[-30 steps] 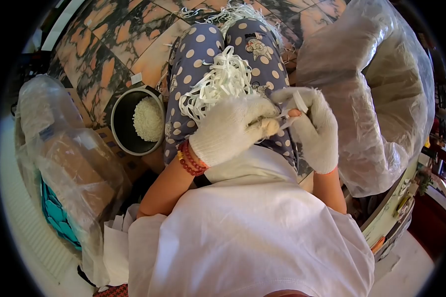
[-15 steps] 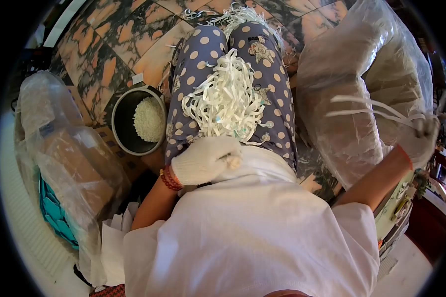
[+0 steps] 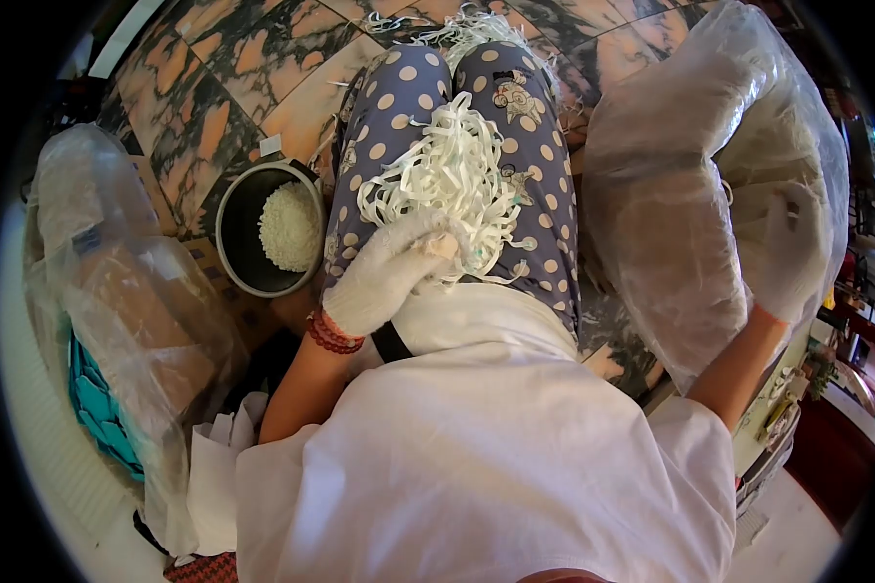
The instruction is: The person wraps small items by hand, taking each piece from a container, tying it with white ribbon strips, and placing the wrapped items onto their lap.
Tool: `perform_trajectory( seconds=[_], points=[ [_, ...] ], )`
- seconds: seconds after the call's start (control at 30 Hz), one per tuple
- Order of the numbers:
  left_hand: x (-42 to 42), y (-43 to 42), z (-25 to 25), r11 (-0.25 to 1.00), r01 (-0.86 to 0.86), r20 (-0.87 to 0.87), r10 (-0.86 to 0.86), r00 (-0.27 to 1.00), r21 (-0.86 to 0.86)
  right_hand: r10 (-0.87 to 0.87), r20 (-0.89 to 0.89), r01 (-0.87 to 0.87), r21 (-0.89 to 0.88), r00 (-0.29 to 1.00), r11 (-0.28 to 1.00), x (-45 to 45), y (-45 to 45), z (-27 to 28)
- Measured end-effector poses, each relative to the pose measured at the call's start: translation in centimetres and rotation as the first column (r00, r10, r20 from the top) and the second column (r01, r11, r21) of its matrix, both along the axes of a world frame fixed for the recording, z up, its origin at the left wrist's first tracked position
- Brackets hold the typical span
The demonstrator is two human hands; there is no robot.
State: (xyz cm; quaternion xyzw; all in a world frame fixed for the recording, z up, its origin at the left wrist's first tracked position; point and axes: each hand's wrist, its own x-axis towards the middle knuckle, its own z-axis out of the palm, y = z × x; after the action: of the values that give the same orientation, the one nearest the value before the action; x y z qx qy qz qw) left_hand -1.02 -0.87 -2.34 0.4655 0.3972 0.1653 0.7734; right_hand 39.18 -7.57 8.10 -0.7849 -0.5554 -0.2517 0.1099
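Observation:
My left hand (image 3: 391,270), in a white knit glove with bare fingertips and a red bead bracelet at the wrist, is closed at the near edge of a heap of thin white straps (image 3: 447,180) on my lap. What its fingers hold, if anything, I cannot make out. My right hand (image 3: 792,255), gloved the same way, reaches into the mouth of a large clear plastic bag (image 3: 651,185) on the right. Its fingers look stretched out, with no straps visible in them. A small white loop hangs at the bag's inner edge.
To the left stands a dark pot (image 3: 238,238) with white grains inside. Beyond it is another clear bag (image 3: 146,301) around brown cardboard, with teal pieces (image 3: 102,413) beside it. More white straps (image 3: 476,34) lie on the marbled tile floor (image 3: 253,58) past my knees.
My right hand has moved inward over the bag's opening, and the long white straps it held are no longer seen there. My left hand has moved forward from my waist to the strap heap.

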Motion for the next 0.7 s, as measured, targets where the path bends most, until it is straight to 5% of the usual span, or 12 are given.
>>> perform_trajectory(
  seconds=[0.07,0.2,0.37,0.47,0.53,0.6,0.67,0.7],
  points=[
    [0.1,0.0,-1.0,1.0,-0.017,0.015,0.017,1.0,-0.007,0.256,-0.209,-0.221,0.179,0.944,0.959,-4.7,0.7,-2.0],
    [0.9,-0.2,-0.9,0.991,-0.117,-0.002,0.118,0.993,0.068,0.289,-0.689,-0.499,-0.121,0.665,0.858,-14.2,1.5,-6.8],
    [0.0,0.3,-1.5,0.999,-0.048,0.045,0.049,0.998,-0.02,0.439,-0.623,-0.631,-0.117,0.648,0.767,-16.6,2.1,-13.5],
    [0.8,0.7,-1.1,0.882,-0.079,0.017,0.08,0.997,0.465,0.421,-0.673,-0.568,0.001,0.608,0.823,-16.5,2.0,-11.2],
    [1.8,0.8,0.3,0.918,-0.041,0.069,0.015,0.998,0.395,0.421,-0.704,-0.593,0.0,0.572,0.805,-16.4,1.6,-8.9],
    [3.0,0.9,1.2,0.835,0.03,0.032,-0.057,0.998,0.55,0.42,-0.772,-0.632,0.03,0.477,0.774,-16.6,1.3,-6.9],
    [4.4,1.3,1.6,0.523,0.15,-0.12,-0.091,0.989,0.839,0.379,-0.817,-0.619,0.034,0.435,0.785,-17.2,1.1,-5.1],
    [4.6,1.5,1.9,0.464,0.275,-0.232,-0.149,0.961,0.842,0.344,-0.854,-0.599,0.048,0.39,0.799,-17.4,0.9,-4.5]
  ],
)
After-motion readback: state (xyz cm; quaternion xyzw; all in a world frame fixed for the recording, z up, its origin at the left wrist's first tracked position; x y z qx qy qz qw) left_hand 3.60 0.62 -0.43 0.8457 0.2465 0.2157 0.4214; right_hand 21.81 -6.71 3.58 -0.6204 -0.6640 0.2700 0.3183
